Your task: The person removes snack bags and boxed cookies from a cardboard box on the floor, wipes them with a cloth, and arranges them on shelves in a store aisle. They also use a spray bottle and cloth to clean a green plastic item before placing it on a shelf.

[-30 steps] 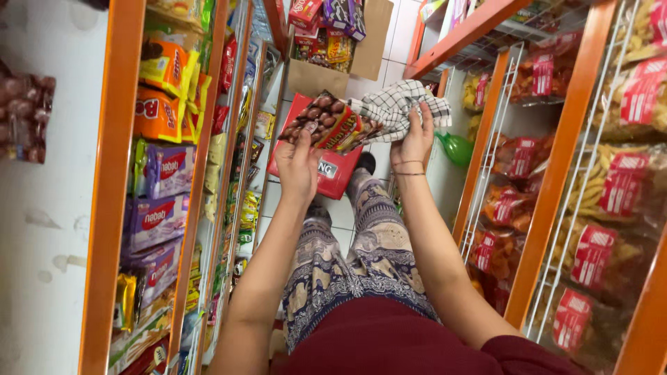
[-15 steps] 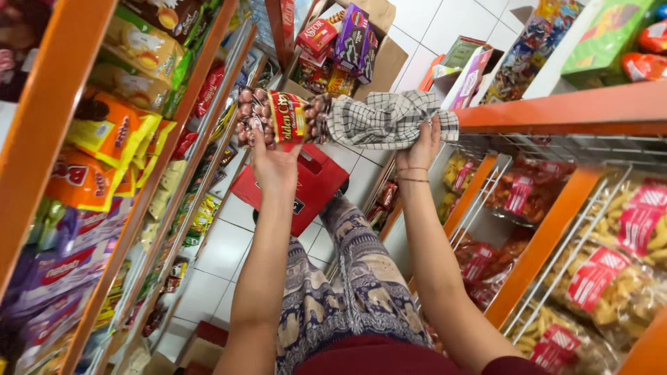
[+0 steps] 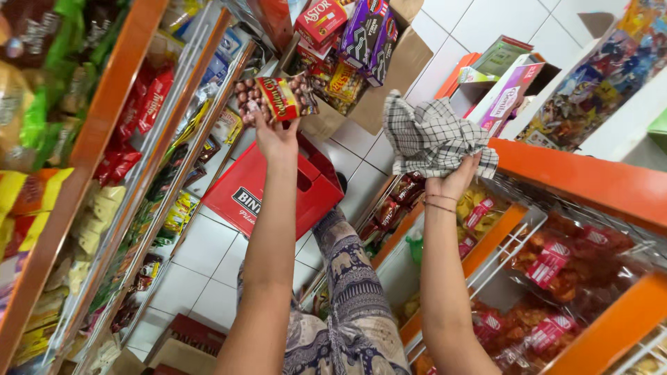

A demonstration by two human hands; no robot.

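My left hand point(image 3: 276, 141) is raised and grips a clear snack packet point(image 3: 275, 97) of brown round sweets with a red and yellow label. My right hand point(image 3: 453, 182) is raised to the right and clutches a crumpled black-and-white checked cloth point(image 3: 431, 137) beside the orange top shelf point(image 3: 577, 182) on the right. The two hands are apart. Below them are my patterned trousers point(image 3: 351, 298) and a red plastic crate point(image 3: 278, 187) on the white tiled floor.
Orange wire shelving on the left point(image 3: 104, 118) holds hanging snack bags. The right shelves carry red-labelled bags point(image 3: 556, 264). An open cardboard box point(image 3: 375, 76) of colourful snack packs sits ahead, and more boxes point(image 3: 507, 90) top the right shelf. A brown carton point(image 3: 187, 344) lies on the floor.
Both arms have risen higher and spread apart. The snack packet moved up and left, and the cloth shifted right to the orange top shelf. My view tilted upward.
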